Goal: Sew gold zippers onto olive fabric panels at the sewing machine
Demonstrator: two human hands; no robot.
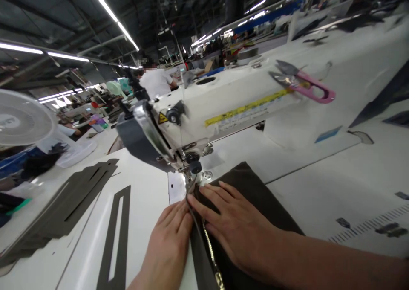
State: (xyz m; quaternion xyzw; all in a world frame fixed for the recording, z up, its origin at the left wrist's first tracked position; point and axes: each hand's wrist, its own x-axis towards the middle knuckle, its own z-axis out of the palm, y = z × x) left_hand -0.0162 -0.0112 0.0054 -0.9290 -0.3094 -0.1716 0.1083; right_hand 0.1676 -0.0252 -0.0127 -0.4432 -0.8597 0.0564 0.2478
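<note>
Since cloth (260, 194) likely needs steadying, my right grip (238, 219) lies spread atop it, left grip (170, 239) flat at its edge, neither closed; zipper (208, 244) between.

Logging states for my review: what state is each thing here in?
Dark fabric: laid out, partly covered
Left hand: resting on fabric
Right hand: fingers spread on fabric
Zipper: teeth visible; open or closed unclear
Sewing machine: running or stopped unclear
Pink-handled snips: on the machine, blades parted
Slotted strip: lying flat
Dark strips: overlapping
Fan: upright, spinning unclear
Ceiling lights: lit
</note>
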